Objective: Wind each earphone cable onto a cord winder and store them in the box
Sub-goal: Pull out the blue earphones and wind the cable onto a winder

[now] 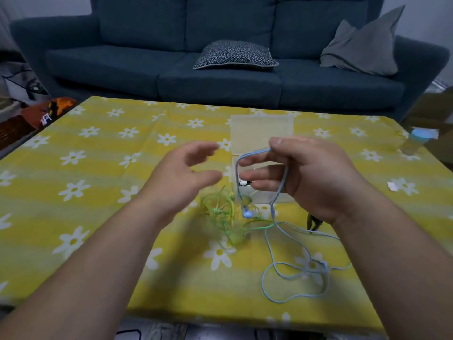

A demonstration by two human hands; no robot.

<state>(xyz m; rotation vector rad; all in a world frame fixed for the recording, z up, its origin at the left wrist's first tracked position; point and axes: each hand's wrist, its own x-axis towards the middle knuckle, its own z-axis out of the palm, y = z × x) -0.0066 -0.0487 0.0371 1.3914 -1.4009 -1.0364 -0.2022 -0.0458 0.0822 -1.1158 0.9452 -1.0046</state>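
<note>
1. Cable: thin light-blue earphone cable [236,170] pinched as a loop in right hand [316,177], remainder trailing on yellow flowered tablecloth [98,192] below the wrist.
2. Left hand [186,170] spread, holding nothing; tangled green earphone cable [220,214] beneath it.
3. Clear plastic box [262,131] just beyond right hand.

Left grip [186,168] fingers spread; right grip [306,173] pinches blue cable [255,152].

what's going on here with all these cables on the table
A person is sorting earphones at a table with a yellow flowered cloth. The right hand pinches a loop of the blue cable, with the rest trailing loose on the cloth. The left hand hovers open beside it, holding nothing. The green cable lies tangled on the table, and the clear box stands open behind the hands.
</note>
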